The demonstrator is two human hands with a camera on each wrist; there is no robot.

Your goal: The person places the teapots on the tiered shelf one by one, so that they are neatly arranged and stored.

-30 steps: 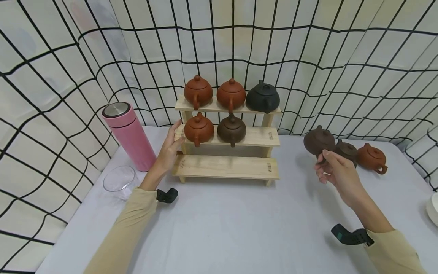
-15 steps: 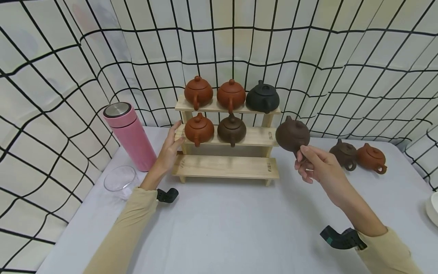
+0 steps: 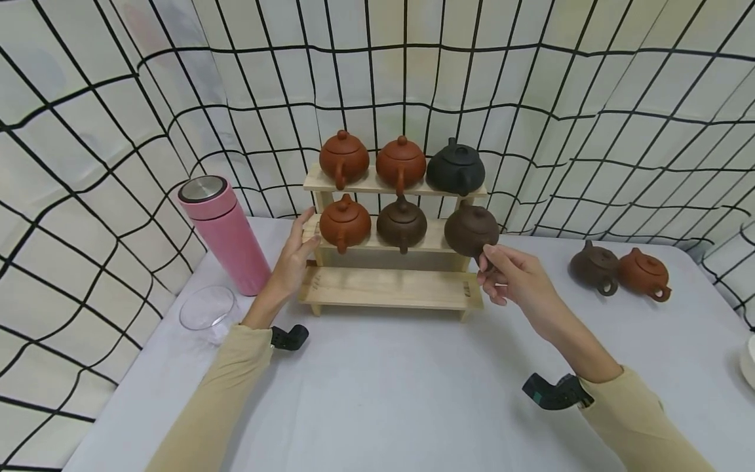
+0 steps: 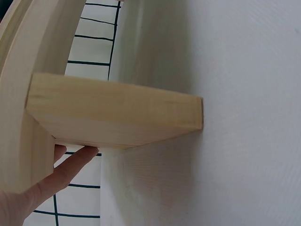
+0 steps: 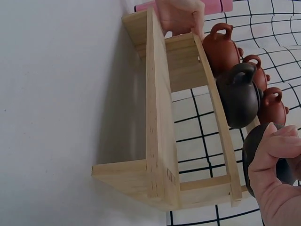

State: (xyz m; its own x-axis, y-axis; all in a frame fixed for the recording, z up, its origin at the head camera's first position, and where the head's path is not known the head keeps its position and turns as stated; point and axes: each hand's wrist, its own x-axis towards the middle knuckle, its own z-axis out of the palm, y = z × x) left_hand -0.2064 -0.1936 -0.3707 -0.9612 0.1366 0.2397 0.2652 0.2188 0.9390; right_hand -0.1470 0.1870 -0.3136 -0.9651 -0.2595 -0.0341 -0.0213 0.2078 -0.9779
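Right hand point(image 3: 520, 276) pinches a dark brown teapot point(image 3: 470, 229) by its handle, thumb and fingertips closed on it. Pot is at the right edge of the middle tier on the wooden rack point(image 3: 389, 288), handle toward the front edge. Base touching wood or just above: cannot tell.

Left hand point(image 3: 289, 265) grips the rack at the left edge of that same tier, fingers on the wood, probably bracing it.

Same tier: orange-red teapot point(image 3: 345, 226) near the left edge, brown teapot point(image 3: 402, 224) between it and the held pot. Top tier: two red pots, the left one point(image 3: 344, 157) by the left edge, the other point(image 3: 401, 162) mid-tier, plus a black teapot point(image 3: 455, 170) by the right edge. Bottom tier's near edge faces the person. Two more pots, dark point(image 3: 594, 267) and reddish point(image 3: 644, 274), sit toward the table's point(image 3: 366, 387) right edge; pink flask point(image 3: 227, 236) toward its left edge.

Step looks like seating the pot. To do it well: keep it level so the lid can't slide, line the handle up with its neighbours, get the whole base inside the right edge, don't bump the brown pot, ease the pinch only once the base sits flat, left hand bracing throughout.
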